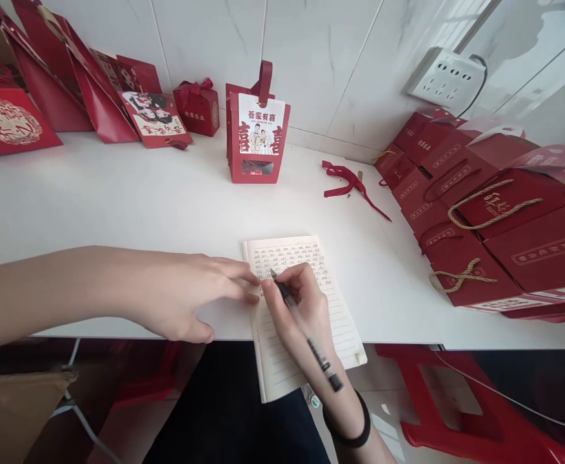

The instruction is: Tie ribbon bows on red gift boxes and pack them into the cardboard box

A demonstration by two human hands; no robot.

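Note:
A lined notebook (306, 361) lies at the front edge of the white table, its lower part jutting out over my lap. Rows of small handwritten numbers fill the upper part of the page. My right hand (306, 303) is closed around a pen (318, 354) with a clear barrel and dark grip, the tip pointing at the written rows. A black band circles the right wrist. Fingertips of my left hand (205, 293) rest on the notebook's left edge; the fingers are spread and hold nothing.
A red gift box (258, 138) stands behind the notebook. A dark red ribbon (347, 180) lies to its right. Stacked red boxes (456, 200) fill the right side, below a white power strip (444, 77). Red bags (11, 122) stand at left. A red stool (422, 399) is under the table.

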